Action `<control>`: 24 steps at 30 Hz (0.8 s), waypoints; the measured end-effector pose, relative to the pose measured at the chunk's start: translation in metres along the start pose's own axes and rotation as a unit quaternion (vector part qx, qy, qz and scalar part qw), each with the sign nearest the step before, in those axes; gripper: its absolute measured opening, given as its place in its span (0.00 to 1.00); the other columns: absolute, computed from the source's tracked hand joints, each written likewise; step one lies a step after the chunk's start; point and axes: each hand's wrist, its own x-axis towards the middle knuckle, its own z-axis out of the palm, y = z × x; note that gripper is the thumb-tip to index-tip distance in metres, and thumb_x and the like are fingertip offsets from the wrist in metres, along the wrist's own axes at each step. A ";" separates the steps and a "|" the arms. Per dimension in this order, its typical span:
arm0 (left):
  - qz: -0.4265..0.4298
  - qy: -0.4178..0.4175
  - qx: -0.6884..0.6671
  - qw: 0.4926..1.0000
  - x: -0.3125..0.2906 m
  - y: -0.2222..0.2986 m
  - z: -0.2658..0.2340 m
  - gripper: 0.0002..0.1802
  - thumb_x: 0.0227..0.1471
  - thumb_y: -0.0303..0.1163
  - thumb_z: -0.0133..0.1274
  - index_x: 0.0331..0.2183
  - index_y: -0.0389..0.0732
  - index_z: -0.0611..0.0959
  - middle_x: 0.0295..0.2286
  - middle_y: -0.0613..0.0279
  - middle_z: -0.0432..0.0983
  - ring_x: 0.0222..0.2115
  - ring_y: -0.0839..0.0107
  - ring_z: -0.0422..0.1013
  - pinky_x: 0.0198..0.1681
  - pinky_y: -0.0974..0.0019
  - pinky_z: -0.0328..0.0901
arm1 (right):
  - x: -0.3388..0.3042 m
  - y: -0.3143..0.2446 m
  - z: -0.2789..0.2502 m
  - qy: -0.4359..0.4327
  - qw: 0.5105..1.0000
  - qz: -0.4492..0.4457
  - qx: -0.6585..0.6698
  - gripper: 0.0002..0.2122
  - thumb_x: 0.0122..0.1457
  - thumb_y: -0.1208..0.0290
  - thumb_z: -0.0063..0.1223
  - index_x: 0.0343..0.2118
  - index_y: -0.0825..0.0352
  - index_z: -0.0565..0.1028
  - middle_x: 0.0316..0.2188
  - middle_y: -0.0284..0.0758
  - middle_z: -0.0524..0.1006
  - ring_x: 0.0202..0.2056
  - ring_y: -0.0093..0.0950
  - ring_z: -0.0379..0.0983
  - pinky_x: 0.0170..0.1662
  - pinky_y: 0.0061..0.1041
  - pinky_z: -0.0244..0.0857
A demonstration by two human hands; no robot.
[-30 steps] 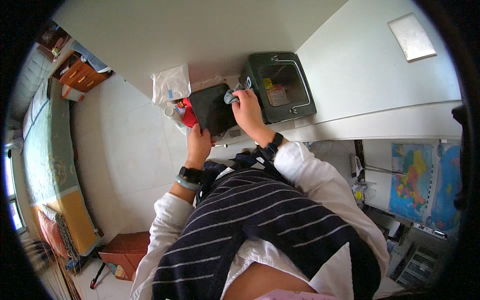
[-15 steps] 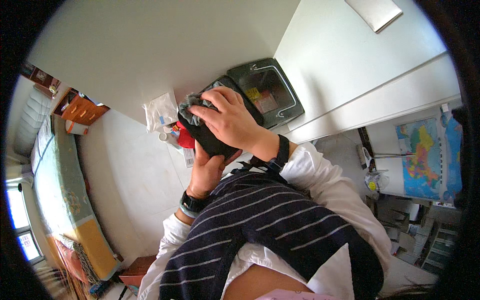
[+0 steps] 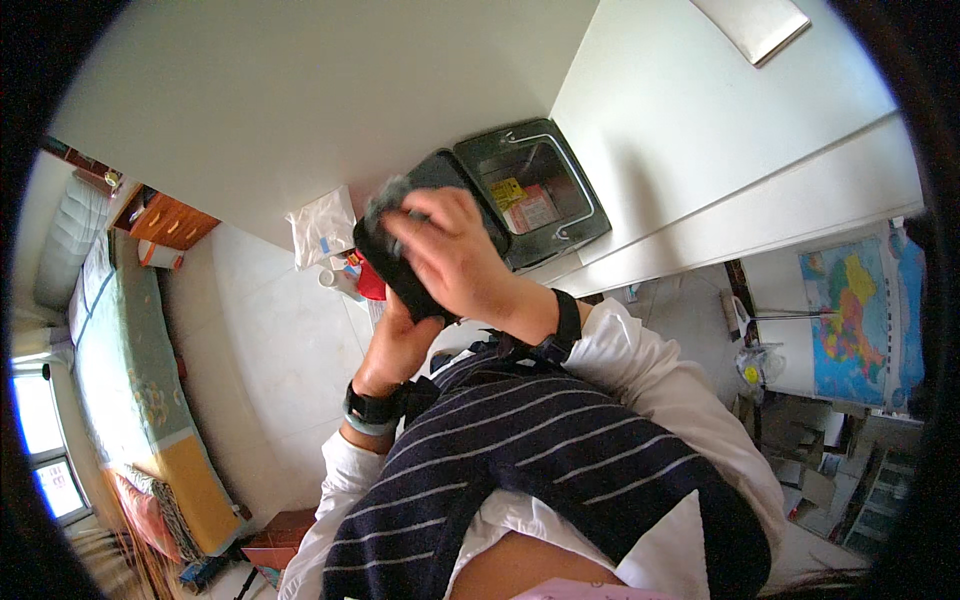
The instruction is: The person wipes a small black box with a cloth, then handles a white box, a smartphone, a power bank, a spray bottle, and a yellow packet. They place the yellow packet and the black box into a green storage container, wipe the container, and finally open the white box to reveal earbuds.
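Observation:
In front of my body, my left hand [image 3: 392, 350] grips the near end of a long, black, shoe-shaped object [image 3: 405, 285]. Its thumb lies along the near edge, while the other fingers are mostly hidden beneath. My right hand [image 3: 450, 245] presses a crumpled grey cloth [image 3: 385, 205] against the far end of the black object. Motion blurs the cloth and the fingertips. Much of the black object is covered by my right hand, so its exact kind cannot be made out.
Beyond my hands, a black bin [image 3: 590, 205] stands in the wall corner with yellow and pink packets inside. A clear plastic bag [image 3: 320, 225], a white bottle [image 3: 328, 278] and a red item [image 3: 370, 282] sit by the wall. A bed [image 3: 135, 340] is at left, a map [image 3: 850, 320] at right.
My right hand has shifted slightly with the cloth across the far end of the black object. The left hand and the object have moved a little leftward.

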 end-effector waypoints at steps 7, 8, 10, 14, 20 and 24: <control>-0.105 0.016 -0.368 0.924 -0.002 0.013 -0.013 0.48 0.37 0.06 0.41 0.60 0.51 0.54 0.54 0.55 0.60 0.56 0.58 0.60 0.53 0.50 0.65 | -0.014 0.003 -0.009 -0.134 0.987 -0.057 0.065 0.17 0.46 0.73 0.57 0.42 0.62 0.76 0.42 0.34 0.69 0.44 0.38 0.64 0.48 0.37 0.60; -0.070 -0.016 -0.376 0.924 -0.003 0.015 -0.018 0.47 0.39 0.08 0.43 0.60 0.51 0.54 0.54 0.55 0.59 0.55 0.58 0.60 0.52 0.50 0.65 | -0.018 0.003 -0.011 -0.157 0.983 -0.065 0.073 0.16 0.46 0.72 0.58 0.41 0.61 0.77 0.42 0.33 0.70 0.44 0.38 0.64 0.48 0.37 0.60; -0.022 -0.008 -0.373 0.928 -0.004 0.016 -0.020 0.33 0.53 0.25 0.46 0.59 0.48 0.57 0.54 0.54 0.61 0.52 0.56 0.65 0.53 0.48 0.65 | -0.024 0.003 -0.016 -0.189 0.975 -0.083 0.078 0.14 0.46 0.71 0.57 0.39 0.59 0.78 0.42 0.31 0.70 0.44 0.36 0.64 0.48 0.35 0.60; -0.049 0.016 -0.503 0.863 -0.007 0.016 -0.013 0.30 0.63 0.52 0.29 0.57 0.41 0.62 0.50 0.53 0.68 0.47 0.56 0.69 0.49 0.47 0.67 | -0.026 0.004 -0.028 -0.241 0.962 -0.095 0.082 0.10 0.48 0.72 0.52 0.34 0.59 0.80 0.41 0.29 0.71 0.44 0.35 0.65 0.48 0.33 0.61; -0.134 0.088 -0.432 0.887 -0.002 0.017 0.002 0.26 0.64 0.49 0.26 0.55 0.44 0.62 0.47 0.52 0.69 0.45 0.55 0.71 0.44 0.41 0.70 | -0.024 0.018 -0.050 -0.316 0.936 -0.137 0.074 0.08 0.46 0.73 0.50 0.29 0.60 0.79 0.38 0.30 0.72 0.43 0.35 0.66 0.47 0.35 0.64; -0.105 0.129 -0.363 0.917 -0.005 0.023 0.001 0.23 0.65 0.47 0.28 0.55 0.45 0.60 0.45 0.52 0.70 0.40 0.55 0.74 0.31 0.47 0.75 | -0.013 0.023 -0.067 -0.316 0.938 -0.142 0.017 0.05 0.45 0.72 0.51 0.26 0.61 0.78 0.36 0.29 0.72 0.43 0.34 0.66 0.46 0.35 0.64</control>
